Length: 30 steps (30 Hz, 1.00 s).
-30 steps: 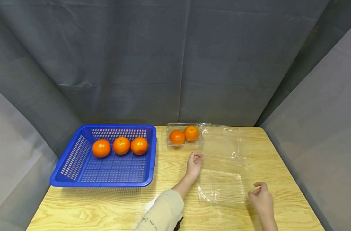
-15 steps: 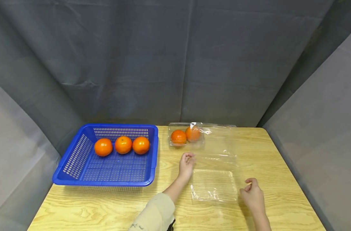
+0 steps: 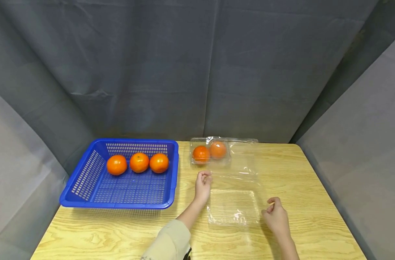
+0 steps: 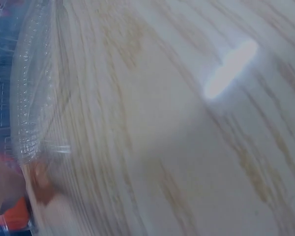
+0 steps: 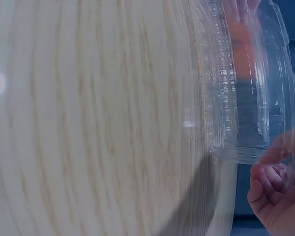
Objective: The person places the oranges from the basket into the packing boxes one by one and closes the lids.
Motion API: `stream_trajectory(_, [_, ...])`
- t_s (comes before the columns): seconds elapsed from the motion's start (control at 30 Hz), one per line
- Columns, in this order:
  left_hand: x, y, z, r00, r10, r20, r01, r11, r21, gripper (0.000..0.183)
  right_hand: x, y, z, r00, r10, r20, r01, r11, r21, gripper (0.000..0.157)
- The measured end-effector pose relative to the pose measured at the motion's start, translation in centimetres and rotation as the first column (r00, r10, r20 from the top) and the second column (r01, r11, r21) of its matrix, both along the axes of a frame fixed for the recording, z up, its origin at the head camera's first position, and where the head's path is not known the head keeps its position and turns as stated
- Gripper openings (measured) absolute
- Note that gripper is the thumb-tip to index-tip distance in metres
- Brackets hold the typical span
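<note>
A clear plastic clamshell box [image 3: 233, 208] lies unfolded in front of me, its lid [image 3: 244, 153] laid back on the far side. My left hand [image 3: 202, 188] grips the box's left edge. On the opposite edge, my right hand [image 3: 277, 217] pinches the rim between thumb and curled fingers, as the right wrist view shows. Behind, a smaller clear box [image 3: 194, 142] holds two oranges, one [image 3: 201, 154] at left and one [image 3: 218, 149] seen through the lid's overlapping corner. In the left wrist view the left hand [image 4: 5, 186] is partly cut off by the frame.
On the left of the wooden table [image 3: 317, 216] stands a blue plastic basket [image 3: 116, 207] with three oranges [image 3: 139, 162] in a row. A grey curtain [image 3: 151, 72] hangs right behind the table's back edge.
Both hands have moved left together, bringing the unfolded clamshell box with them. Its lid now overlaps the small box and the right-hand orange in the head view.
</note>
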<state>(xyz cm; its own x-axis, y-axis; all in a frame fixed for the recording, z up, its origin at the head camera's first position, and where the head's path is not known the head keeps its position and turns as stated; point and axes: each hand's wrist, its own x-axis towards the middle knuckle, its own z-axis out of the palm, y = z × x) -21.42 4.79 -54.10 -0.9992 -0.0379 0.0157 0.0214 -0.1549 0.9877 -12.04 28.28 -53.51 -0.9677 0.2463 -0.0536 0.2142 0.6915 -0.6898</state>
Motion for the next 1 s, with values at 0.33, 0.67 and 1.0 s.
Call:
stream_trajectory(0.33, [-1.2, -0.6, -2.4, 0.991, 0.121, -0.054, -0.129, 0.976, -0.178, 0.012, -0.4, -1.0, 0.0, 0.999, 0.05, 0.019, -0.05, 0.998, -0.023, 0.04])
stream_trajectory(0.67, [-0.8, -1.9, -1.5, 0.98, 0.185, -0.074, -0.198, 0.881, -0.429, 0.015, -1.0, -2.0, 0.0, 0.996, 0.085, 0.001, -0.085, 0.996, -0.019, 0.04])
stream_trajectory(1.0, [-1.0, -2.9, -1.0, 0.971, 0.237, -0.037, -0.196, 0.694, -0.693, 0.018, -1.3, -2.9, -0.1, 0.985, 0.166, -0.039, -0.165, 0.986, 0.02, 0.036])
